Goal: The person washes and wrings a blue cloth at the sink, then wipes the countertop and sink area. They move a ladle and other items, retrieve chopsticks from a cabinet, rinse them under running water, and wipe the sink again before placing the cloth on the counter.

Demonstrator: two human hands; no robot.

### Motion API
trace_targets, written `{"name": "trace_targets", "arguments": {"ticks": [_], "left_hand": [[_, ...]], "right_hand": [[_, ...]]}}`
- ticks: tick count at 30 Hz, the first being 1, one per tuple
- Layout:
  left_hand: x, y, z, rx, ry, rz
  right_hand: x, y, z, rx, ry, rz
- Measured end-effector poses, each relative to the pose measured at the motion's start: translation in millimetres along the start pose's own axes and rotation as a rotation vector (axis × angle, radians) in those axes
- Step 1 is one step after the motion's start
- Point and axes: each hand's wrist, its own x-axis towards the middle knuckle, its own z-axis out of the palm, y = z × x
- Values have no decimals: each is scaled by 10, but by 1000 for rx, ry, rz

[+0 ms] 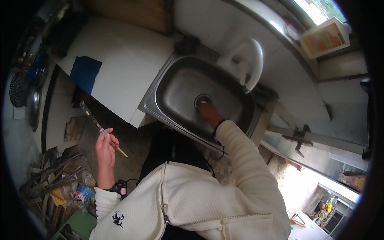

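Observation:
My left hand (105, 144) holds a thin wooden stick (122, 152) between its fingers, out to the left of the sink. Clear plastic film and dark, patterned bits wrap the stick's upper part. Down in the stainless steel sink (177, 79), my right hand (208, 112) reaches to the drain (203, 101). Its fingertips are at the drain opening, and whether they grip anything there cannot be told. A white curved faucet (257, 66) rises behind the basin. On the white countertop (129, 63) left of the sink lies a blue cloth (86, 73), draped over the edge.
A pile of wood scraps and rubbish (57, 183) lies at lower left beside a green container (76, 226). A white jug with an orange label (325, 38) stands on the window ledge at upper right. A black round strainer (19, 89) hangs at far left.

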Motion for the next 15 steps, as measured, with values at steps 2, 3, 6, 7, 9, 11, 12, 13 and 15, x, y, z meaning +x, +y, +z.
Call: {"name": "trace_targets", "arguments": {"ticks": [2, 3, 6, 7, 9, 11, 12, 13, 15], "left_hand": [[25, 41, -21, 8, 21, 17], [47, 55, -43, 61, 23, 26], [116, 134, -205, 168, 118, 68], [171, 169, -284, 167, 152, 63], [262, 171, -446, 176, 160, 112], [412, 132, -619, 78, 289, 91], [500, 139, -767, 71, 321, 46], [647, 161, -924, 63, 339, -4], [1071, 221, -1209, 62, 378, -74]], "right_hand": [[75, 12, 83, -4, 25, -38], [84, 38, 86, 77, 24, -13], [-36, 196, -110, 380, 0, -30], [-48, 211, -220, 940, -93, 97], [-295, 468, -560, 1544, -128, 430], [-442, 588, -776, 845, -16, 309], [-547, 590, -825, 565, 96, 142], [-633, 574, -885, 277, 162, 84], [-738, 506, -985, 588, 183, 355]]}}
